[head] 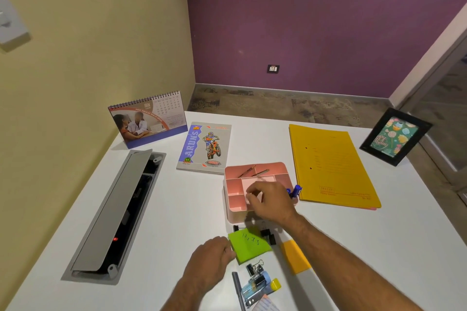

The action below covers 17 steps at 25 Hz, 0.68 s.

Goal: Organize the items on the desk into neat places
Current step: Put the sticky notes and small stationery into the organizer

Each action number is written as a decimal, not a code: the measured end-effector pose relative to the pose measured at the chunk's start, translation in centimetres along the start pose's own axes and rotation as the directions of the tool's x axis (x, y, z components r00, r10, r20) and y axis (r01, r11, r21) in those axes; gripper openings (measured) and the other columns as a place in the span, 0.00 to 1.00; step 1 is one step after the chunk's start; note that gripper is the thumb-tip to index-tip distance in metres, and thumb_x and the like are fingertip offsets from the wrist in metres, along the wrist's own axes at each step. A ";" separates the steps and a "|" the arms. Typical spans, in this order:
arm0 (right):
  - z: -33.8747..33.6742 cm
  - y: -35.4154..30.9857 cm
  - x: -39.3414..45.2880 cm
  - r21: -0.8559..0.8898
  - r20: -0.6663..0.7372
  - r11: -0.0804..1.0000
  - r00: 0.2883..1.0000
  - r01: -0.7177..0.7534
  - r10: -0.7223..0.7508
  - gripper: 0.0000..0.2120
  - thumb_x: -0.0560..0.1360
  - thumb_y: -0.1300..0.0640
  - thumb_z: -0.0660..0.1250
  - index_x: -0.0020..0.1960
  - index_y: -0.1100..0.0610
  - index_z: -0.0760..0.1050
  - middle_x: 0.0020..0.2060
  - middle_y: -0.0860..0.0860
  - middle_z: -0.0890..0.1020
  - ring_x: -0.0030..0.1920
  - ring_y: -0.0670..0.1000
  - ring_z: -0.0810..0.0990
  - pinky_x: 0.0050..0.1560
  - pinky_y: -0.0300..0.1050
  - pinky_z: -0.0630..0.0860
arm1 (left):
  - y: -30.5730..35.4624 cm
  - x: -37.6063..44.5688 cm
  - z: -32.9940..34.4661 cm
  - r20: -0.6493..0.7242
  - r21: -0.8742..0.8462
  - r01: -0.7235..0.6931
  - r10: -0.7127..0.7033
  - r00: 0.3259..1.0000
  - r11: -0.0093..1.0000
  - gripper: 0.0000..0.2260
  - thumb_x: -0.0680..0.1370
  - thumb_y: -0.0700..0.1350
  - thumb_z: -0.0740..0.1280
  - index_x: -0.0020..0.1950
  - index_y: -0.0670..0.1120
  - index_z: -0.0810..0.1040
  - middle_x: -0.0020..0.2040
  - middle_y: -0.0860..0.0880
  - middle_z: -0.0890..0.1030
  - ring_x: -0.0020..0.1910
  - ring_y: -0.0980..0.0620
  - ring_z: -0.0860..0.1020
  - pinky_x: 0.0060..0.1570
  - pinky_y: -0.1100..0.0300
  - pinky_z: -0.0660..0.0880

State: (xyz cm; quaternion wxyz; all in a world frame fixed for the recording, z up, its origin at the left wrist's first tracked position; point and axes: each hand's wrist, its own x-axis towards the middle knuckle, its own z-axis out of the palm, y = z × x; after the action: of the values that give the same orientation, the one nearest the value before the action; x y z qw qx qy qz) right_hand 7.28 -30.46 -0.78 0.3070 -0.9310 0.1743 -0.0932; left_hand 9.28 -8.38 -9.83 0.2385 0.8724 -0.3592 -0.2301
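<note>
The left hand (211,259) is pinching the green sticky pad (250,245) for filing — the right hand (271,201), fingers curled, is hovering over the pink organizer (233,203), contents unclear.

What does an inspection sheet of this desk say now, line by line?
Surface: white desk, with an open grey cable hatch.
Job's things: pink organizer tray holding two pencils; green sticky pad; orange sticky pad; black binder clips; notebook; yellow folder.
Clutter: glue stick and grey pen at the near edge.
Hands: left hand holds the green pad; right hand over the tray, grip unclear.
Cables: nothing seen.
Surroundings: desk calendar, picture frame, wall socket.
</note>
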 end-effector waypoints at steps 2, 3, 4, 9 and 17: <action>0.7 0.6 -1.6 0.045 0.070 0.999 0.997 0.004 -0.007 0.09 0.69 0.52 0.68 0.46 0.50 0.83 0.39 0.42 0.85 0.38 0.43 0.81 0.43 0.41 0.80 | -0.1 0.1 -0.9 -0.082 -0.002 -0.059 0.059 0.995 0.998 0.11 0.80 0.58 0.57 0.41 0.54 0.66 0.39 0.56 0.73 0.39 0.54 0.70 0.40 0.56 0.68; 1.0 0.7 -2.4 0.068 0.099 0.998 0.995 0.005 -0.012 0.09 0.68 0.51 0.69 0.47 0.50 0.83 0.39 0.42 0.85 0.38 0.42 0.81 0.43 0.42 0.80 | 0.1 0.2 -1.4 -0.121 -0.006 -0.081 0.080 0.989 0.997 0.12 0.80 0.58 0.55 0.41 0.54 0.66 0.38 0.56 0.73 0.38 0.54 0.70 0.40 0.56 0.68; 1.3 0.8 -3.1 0.090 0.134 0.996 0.991 0.013 -0.025 0.10 0.67 0.50 0.70 0.47 0.50 0.83 0.39 0.41 0.84 0.39 0.42 0.81 0.44 0.42 0.81 | 0.4 0.2 -1.9 -0.152 -0.013 -0.095 0.092 0.984 0.995 0.12 0.81 0.57 0.54 0.41 0.54 0.66 0.38 0.57 0.73 0.38 0.54 0.70 0.39 0.56 0.68; 2.3 -0.2 -4.9 0.126 0.281 0.988 0.951 0.092 -0.125 0.15 0.64 0.47 0.73 0.49 0.49 0.83 0.39 0.41 0.83 0.40 0.41 0.80 0.44 0.41 0.78 | 2.2 1.1 -4.0 -0.234 -0.065 -0.155 0.136 0.963 0.986 0.11 0.83 0.54 0.55 0.40 0.58 0.65 0.37 0.59 0.72 0.37 0.56 0.71 0.38 0.59 0.68; 2.4 -0.4 -4.6 0.352 0.170 0.934 0.985 -0.061 0.000 0.08 0.66 0.55 0.74 0.46 0.50 0.83 0.33 0.42 0.82 0.32 0.40 0.76 0.38 0.37 0.75 | 4.0 1.7 -4.9 -0.274 -0.482 -0.124 -0.014 0.962 0.867 0.07 0.80 0.55 0.64 0.43 0.56 0.73 0.36 0.58 0.79 0.34 0.60 0.76 0.36 0.65 0.70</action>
State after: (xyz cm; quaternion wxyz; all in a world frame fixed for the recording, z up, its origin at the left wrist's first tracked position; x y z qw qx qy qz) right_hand 3.84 -27.11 -2.70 0.4854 -0.8617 0.1425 -0.0399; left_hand 11.07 -10.89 -4.07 0.5068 0.7944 -0.2775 -0.1871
